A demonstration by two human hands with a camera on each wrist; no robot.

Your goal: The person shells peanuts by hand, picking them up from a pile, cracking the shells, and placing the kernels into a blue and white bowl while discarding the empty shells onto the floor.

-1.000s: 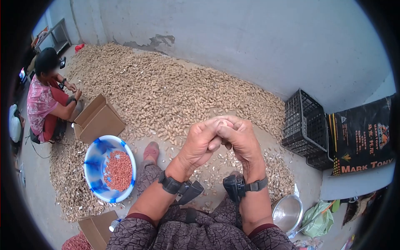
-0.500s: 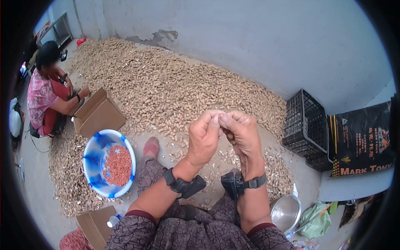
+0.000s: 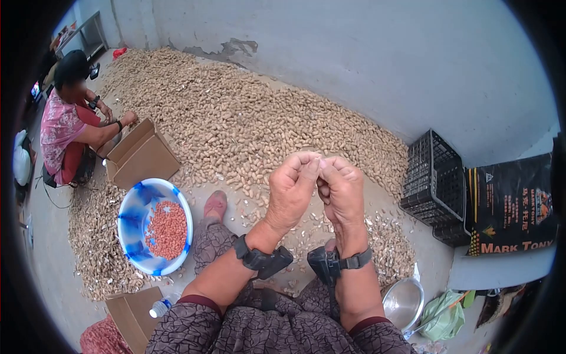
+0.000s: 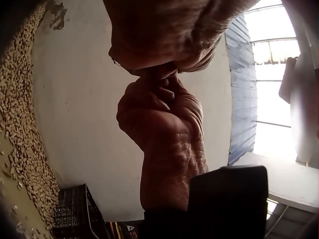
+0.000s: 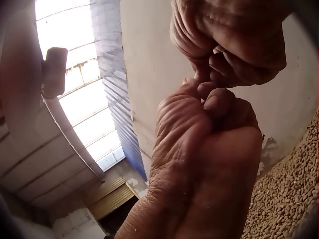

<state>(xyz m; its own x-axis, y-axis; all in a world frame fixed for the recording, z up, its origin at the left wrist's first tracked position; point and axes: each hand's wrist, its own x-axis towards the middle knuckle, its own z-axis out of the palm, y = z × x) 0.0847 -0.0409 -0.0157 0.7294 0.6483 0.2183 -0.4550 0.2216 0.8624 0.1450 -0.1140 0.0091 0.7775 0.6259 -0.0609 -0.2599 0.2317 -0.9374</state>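
Observation:
My left hand (image 3: 290, 192) and right hand (image 3: 345, 192) are raised in front of my knees, their thumbs and forefingers meeting fingertip to fingertip. Both pinch a small thing that looks like a peanut, mostly hidden by the fingers. The other fingers are curled in. In the left wrist view, the left hand (image 4: 169, 37) is above and the right hand (image 4: 162, 122) below, touching at the fingers. The right wrist view also has the hands meeting. Behind them spreads a large pile of unshelled peanuts (image 3: 236, 124).
On the left, a blue-and-white basin (image 3: 131, 227) holds red kernels (image 3: 168, 233), with a cardboard box (image 3: 144, 162) and a crouching person (image 3: 62, 127) beyond. Black crates (image 3: 433, 177) and a metal bowl (image 3: 403, 304) are at right; empty shells (image 3: 109, 259) litter the floor.
The hands have risen slightly, and the thumbs and forefingers, more overlapped before, now meet at the tips. The crouching person's arm has reached toward the peanut pile. The view has shifted a little.

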